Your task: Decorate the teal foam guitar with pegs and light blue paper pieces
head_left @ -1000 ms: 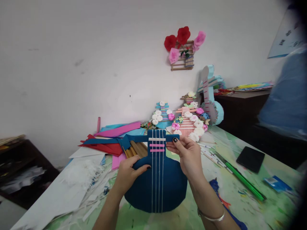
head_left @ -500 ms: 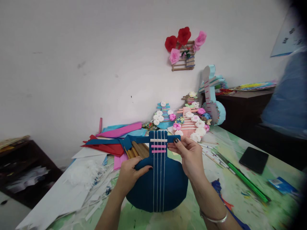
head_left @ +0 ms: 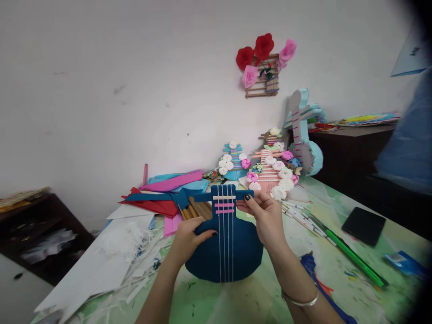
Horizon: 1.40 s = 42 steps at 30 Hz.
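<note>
A dark blue paper-craft lute (head_left: 248,252) stands tilted up above the table in front of me, with white strings running down its face. One white and two pink sticks lie across its neck. My left hand (head_left: 187,238) grips the upper left edge of the body, thumb on the front and fingers behind. A blue crossbar (head_left: 203,197) passes behind the neck and sticks out on both sides. Its right end is pinched between thumb and fingers of my right hand (head_left: 268,218).
Coloured paper sheets (head_left: 175,181) and white scraps (head_left: 118,240) lie left. Flower-decorated craft instruments (head_left: 270,173) lean near the wall. A green cutter (head_left: 357,258), white sticks (head_left: 303,218), a black flat device (head_left: 363,226) and a blue card (head_left: 405,262) lie right.
The lute's lower edge has risen in view, and its body looks shorter, as if tilted. Both hands keep their grips. The background has shifted slightly right.
</note>
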Available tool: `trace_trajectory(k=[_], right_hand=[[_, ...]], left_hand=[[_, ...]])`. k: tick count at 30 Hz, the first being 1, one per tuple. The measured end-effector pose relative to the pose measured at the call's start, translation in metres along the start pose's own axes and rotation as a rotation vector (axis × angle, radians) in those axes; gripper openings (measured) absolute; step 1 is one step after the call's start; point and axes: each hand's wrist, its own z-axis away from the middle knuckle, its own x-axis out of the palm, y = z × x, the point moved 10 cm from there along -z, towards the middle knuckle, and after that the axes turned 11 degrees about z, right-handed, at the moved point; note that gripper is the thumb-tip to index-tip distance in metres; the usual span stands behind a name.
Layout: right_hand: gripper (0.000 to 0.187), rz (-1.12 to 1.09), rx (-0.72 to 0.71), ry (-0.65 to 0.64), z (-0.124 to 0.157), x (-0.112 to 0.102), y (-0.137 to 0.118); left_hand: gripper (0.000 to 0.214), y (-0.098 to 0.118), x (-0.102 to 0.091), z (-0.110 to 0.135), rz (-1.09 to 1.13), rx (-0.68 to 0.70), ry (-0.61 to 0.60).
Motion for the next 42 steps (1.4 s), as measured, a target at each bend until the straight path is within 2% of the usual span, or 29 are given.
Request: trace_trajectory(k=[5, 10, 13, 19, 23, 32, 42], right_hand=[[0.027, 0.009, 0.029, -0.015, -0.004, 0.003, 0.013], [0.025, 0.05, 0.003, -0.065, 0.002, 0.01, 0.003], [0.022, 0.075, -0.011, -0.099, 0.009, 0.017, -0.006], [0.023, 0.14, -0.001, -0.098, 0.019, 0.025, -0.017], [0.021, 0.136, 0.002, -0.123, 0.023, 0.03, -0.021], [0.017, 0.127, -0.025, -0.078, 0.024, 0.026, -0.017], [0.011, 0.103, -0.069, -0.063, 0.024, 0.024, -0.011]], left_hand=[[0.024, -0.015, 0.009, -0.001, 0.013, -0.005, -0.073], [0.016, -0.013, 0.01, 0.001, -0.006, 0.016, -0.099], [0.013, -0.006, 0.007, 0.002, 0.03, 0.034, -0.043], [0.018, 0.008, -0.007, 0.007, 0.271, 0.018, 0.187], [0.023, 0.014, -0.008, 0.011, 0.384, -0.006, 0.235], [0.014, 0.022, -0.008, 0.013, 0.197, 0.023, 0.275], [0.024, 0.026, -0.005, 0.015, 0.132, 0.055, 0.263]])
